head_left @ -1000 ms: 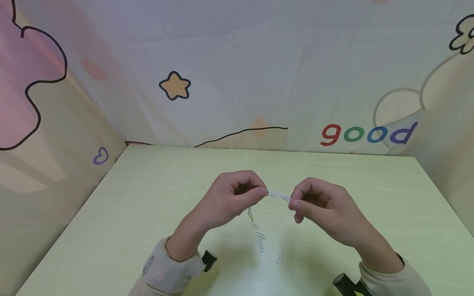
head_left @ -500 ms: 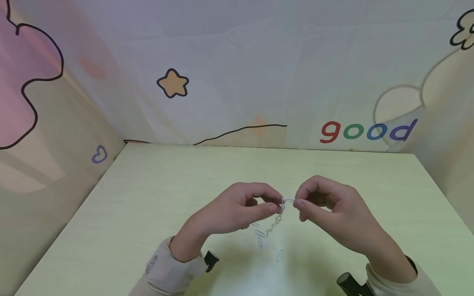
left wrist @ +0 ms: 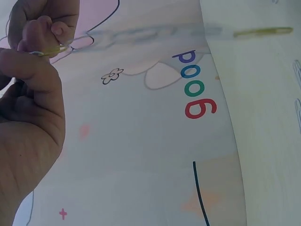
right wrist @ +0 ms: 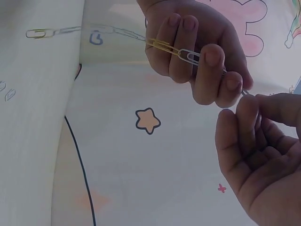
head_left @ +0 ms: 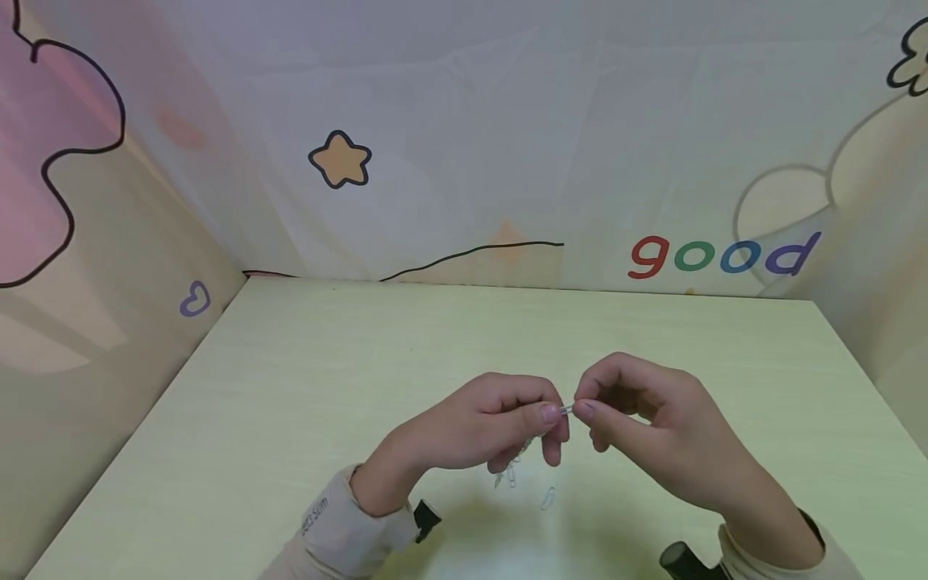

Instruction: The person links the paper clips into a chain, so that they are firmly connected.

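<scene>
A clip (head_left: 568,410) is held between the two hands, which are raised above the table (head_left: 326,362), their fingertips just beside each other and separated by a short bare stretch of wire. One end is pinched by thumb and fingers of the left hand (head_left: 493,423), the other by thumb and forefinger of the right hand (head_left: 645,423).

The long axis of the clip is set nearly left to right, in line with the two pinches, its right end tilted slightly up in the head view. Neither hand can be called nearer: an end is covered by each.

A chain (right wrist: 161,45) of silver and yellow clips is hung from the left hand, passed along its fingers and let down toward the table. Its long axis is thus turned well away from that of the clip. The meeting of clip and chain is hidden by the left fingers, so whether they are linked cannot be told. The lower end of the chain is formed by a yellow link (right wrist: 40,33).

Below the hands, on the near part of the table, loose clips are seen. One lone clip (head_left: 548,499) is placed to the right, apart from another (head_left: 511,477) that is partly crowded by the chain.
</scene>
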### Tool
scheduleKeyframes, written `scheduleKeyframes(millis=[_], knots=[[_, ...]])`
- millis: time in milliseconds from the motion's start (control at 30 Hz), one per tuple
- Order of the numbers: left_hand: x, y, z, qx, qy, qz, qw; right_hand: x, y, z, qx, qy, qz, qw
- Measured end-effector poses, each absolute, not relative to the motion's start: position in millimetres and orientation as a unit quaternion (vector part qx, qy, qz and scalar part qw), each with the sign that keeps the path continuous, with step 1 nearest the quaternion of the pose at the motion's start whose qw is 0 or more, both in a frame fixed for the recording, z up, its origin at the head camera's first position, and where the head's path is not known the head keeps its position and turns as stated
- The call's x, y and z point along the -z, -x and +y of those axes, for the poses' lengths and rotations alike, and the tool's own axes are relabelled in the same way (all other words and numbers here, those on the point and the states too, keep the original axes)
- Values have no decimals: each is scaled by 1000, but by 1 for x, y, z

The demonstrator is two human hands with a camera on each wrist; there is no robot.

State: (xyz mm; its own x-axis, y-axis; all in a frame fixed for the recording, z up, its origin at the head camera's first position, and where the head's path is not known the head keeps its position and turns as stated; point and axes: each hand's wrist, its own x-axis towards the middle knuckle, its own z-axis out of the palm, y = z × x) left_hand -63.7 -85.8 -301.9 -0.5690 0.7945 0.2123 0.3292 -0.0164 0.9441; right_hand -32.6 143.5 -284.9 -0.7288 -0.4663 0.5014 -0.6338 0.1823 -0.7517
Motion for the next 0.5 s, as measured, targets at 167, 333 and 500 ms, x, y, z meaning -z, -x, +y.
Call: scheduleKeyframes(millis=[167,333,500], knots=[[299,64,-93,-584,-398,677,206,284,33,142,-536,-362,-760,68],[292,65,-101,-570,-361,715,184,289,41,142,-544,-357,-758,43],[285,67,-111,-557,-333,746,151,304,56,142,-547,-326,-771,-6]])
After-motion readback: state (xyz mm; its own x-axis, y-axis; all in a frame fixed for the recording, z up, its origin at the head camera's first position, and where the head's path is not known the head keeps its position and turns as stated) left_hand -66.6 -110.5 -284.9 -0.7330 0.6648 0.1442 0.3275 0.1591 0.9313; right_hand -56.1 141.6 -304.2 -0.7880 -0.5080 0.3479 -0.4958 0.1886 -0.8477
